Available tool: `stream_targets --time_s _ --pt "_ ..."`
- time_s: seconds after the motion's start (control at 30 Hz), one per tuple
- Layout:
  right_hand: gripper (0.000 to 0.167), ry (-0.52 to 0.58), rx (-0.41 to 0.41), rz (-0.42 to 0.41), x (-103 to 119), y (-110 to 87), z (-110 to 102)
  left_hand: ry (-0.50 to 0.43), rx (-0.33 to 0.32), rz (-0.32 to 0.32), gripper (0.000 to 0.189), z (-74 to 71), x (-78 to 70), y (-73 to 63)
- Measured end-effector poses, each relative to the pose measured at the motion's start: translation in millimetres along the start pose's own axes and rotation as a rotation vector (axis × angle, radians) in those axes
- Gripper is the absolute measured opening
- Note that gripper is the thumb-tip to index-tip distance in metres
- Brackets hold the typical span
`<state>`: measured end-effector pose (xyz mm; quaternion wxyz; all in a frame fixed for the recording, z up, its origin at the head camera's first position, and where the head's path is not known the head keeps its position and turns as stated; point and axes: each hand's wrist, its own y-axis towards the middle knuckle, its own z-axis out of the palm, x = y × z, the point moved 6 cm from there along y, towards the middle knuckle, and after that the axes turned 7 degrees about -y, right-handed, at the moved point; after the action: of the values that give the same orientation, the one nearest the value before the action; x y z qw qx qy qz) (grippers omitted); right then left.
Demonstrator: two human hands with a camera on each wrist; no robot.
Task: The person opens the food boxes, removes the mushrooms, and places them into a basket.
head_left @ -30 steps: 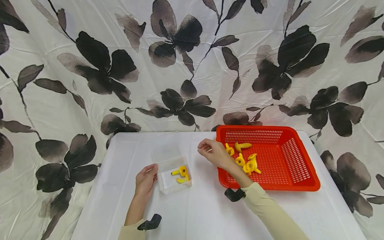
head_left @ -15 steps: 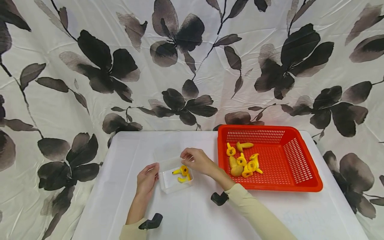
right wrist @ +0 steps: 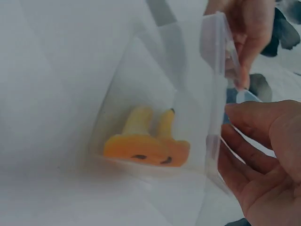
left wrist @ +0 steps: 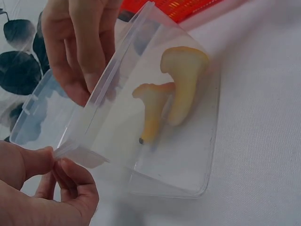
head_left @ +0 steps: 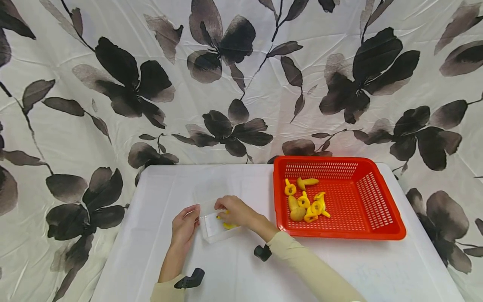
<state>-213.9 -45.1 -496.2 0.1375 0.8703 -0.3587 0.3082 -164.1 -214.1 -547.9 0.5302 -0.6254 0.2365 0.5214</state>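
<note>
A clear plastic box point(head_left: 211, 235) stands on the white table, its lid folded back behind it. Two yellow toy mushrooms point(left wrist: 183, 80) lie inside. My left hand point(head_left: 184, 226) pinches the box's left edge between thumb and fingers, near the lid hinge, as the left wrist view shows. My right hand point(head_left: 237, 212) is over the box with its fingers loosely bent at the opening. Nothing shows between those fingers in the wrist views. From the head view, this hand covers much of the mushrooms.
To the right is a red plastic basket point(head_left: 377, 230) with perforated walls. Several yellow toy mushrooms point(head_left: 318, 205) and brownish toy mushrooms point(head_left: 297, 209) lie in its left part. A floral cloth point(head_left: 226, 84) hangs behind the table.
My right hand has come left and down from beside the basket to the box, uncovering a brownish mushroom in the basket. The left hand stays on the box edge.
</note>
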Motion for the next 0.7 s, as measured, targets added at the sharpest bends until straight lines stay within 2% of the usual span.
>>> stream_targets --time_s 0.17,0.37,0.57,0.7 --pt "0.02 -0.162 0.056 0.03 3.6 2.0 14.2 -0.007 -0.002 0.004 0.037 -0.2 0.8 1.2" --pt "0.016 -0.41 0.059 -0.01 11.1 5.3 25.0 -0.016 -0.004 0.019 0.037 0.9 0.8 1.2" --pt "0.019 -0.501 0.044 -0.015 11.9 9.3 30.0 -0.011 -0.02 0.031 0.037 0.6 -0.7 2.1" --pt "0.012 -0.567 0.041 -0.04 10.9 12.3 33.1 -0.015 -0.013 0.024 0.037 0.3 -0.5 2.0"
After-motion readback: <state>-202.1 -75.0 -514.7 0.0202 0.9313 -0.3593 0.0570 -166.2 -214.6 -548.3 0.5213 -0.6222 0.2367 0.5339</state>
